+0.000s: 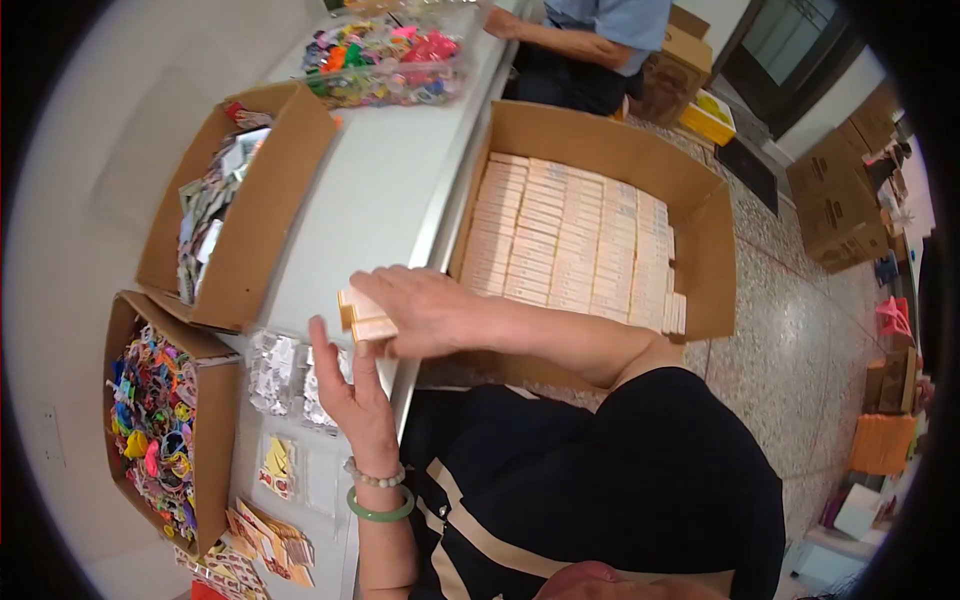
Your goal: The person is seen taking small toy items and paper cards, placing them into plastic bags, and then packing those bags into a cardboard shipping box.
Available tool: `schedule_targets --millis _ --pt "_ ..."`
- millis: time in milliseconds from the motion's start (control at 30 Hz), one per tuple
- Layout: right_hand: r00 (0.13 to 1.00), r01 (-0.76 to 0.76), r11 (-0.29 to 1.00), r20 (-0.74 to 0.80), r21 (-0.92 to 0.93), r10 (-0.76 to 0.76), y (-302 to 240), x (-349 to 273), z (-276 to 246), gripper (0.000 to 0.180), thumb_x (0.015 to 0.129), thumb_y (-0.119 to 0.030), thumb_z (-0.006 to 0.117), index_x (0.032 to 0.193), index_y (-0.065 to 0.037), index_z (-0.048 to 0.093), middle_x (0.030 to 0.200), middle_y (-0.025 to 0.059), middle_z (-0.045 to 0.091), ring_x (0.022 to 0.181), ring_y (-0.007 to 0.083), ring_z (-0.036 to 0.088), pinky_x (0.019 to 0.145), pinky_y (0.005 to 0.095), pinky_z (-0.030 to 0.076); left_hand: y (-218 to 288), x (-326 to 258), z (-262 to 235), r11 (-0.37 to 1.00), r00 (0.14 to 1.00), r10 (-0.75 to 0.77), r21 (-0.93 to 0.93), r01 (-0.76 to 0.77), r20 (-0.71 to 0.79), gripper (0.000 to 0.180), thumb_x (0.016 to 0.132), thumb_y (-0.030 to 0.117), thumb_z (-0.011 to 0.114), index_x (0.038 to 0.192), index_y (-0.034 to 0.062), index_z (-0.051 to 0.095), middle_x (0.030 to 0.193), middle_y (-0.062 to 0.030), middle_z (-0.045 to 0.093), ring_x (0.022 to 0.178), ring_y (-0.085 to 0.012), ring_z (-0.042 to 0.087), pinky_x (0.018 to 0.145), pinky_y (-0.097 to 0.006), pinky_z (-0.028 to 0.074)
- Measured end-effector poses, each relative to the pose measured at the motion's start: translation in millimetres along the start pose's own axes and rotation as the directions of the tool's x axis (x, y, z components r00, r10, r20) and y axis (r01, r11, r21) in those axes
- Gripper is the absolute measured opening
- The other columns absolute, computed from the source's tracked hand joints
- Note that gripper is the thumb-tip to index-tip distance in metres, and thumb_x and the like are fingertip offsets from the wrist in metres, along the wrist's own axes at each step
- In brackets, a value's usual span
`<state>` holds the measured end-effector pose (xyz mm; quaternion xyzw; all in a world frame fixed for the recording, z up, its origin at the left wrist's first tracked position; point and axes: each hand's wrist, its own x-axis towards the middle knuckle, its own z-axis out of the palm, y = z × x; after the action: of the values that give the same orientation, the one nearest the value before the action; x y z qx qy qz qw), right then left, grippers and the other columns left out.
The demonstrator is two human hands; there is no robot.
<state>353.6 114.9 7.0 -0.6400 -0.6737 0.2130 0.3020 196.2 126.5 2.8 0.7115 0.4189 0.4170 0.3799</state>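
My right hand (425, 308) reaches across from the right, its fingers wrapped over a few small pale boxes (368, 322) above the white table's near edge. Just below them, my left hand (355, 398) is raised with thumb and fingers spread. One of its fingertips is close to the lower box; whether it touches I cannot tell. A green bangle (381, 504) and a beaded bracelet (375, 477) circle my left wrist. Beside my right forearm stands a large open carton (705, 240) with rows of similar pale boxes (565, 235) packed inside.
Left on the white table (345, 215) are a carton of flat packets (262, 215), a carton of colourful hair-tie-like items (212, 440), clear bags of white pieces (275, 372) and printed cards (270, 543). A clear tub (385, 85) of colourful pieces and a seated person (590, 45) are beyond.
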Motion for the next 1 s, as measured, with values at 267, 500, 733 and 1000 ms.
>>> schedule_targets --millis 267,500,733,1000 --pt "0.906 -0.424 0.764 0.241 0.487 0.348 14 -115 76 0.055 0.07 -0.026 0.065 0.112 0.0 0.041 0.109 0.0203 0.051 0.106 0.0343 0.05 0.088 0.0399 0.042 -26 -68 9 0.97 0.826 -0.228 0.191 0.149 0.515 0.05 0.093 0.024 0.051 0.129 -0.009 0.039 0.12 -0.023 0.053 0.109 -0.0261 0.053 0.091 -0.031 0.041" --pt "0.867 -0.491 0.754 0.332 0.437 0.372 25 -131 69 0.064 0.064 -0.033 0.069 0.111 0.0 0.041 0.108 0.0195 0.053 0.103 0.0333 0.053 0.086 0.0383 0.043 -22 -79 12 0.891 0.688 -0.339 -0.015 0.453 0.641 0.053 0.095 0.024 0.049 0.136 -0.0051 0.032 0.129 -0.0191 0.048 0.113 -0.0259 0.05 0.095 -0.03 0.039" --pt "0.817 -0.563 0.653 0.224 0.507 0.531 58 -145 5 0.063 0.056 -0.027 0.072 0.108 0.001 0.048 0.094 0.0177 0.059 0.091 0.0285 0.058 0.075 0.0358 0.047 6 -60 14 0.894 0.623 -0.178 -0.139 0.425 0.762 0.07 0.086 0.028 0.059 0.142 0.0036 0.025 0.149 -0.0116 0.022 0.138 -0.0219 0.017 0.111 -0.035 0.013" --pt "0.07 -0.975 0.209 -0.789 0.075 0.611 226 -248 -121 0.057 0.074 -0.03 0.066 0.12 -0.01 0.04 0.106 0.0232 0.058 0.1 0.0327 0.059 0.083 0.0463 0.047 -35 -58 -1 0.777 0.387 -0.359 0.042 0.628 0.849 0.051 0.086 0.019 0.062 0.131 0.0029 0.045 0.125 -0.0083 0.051 0.112 -0.0188 0.05 0.096 -0.031 0.038"
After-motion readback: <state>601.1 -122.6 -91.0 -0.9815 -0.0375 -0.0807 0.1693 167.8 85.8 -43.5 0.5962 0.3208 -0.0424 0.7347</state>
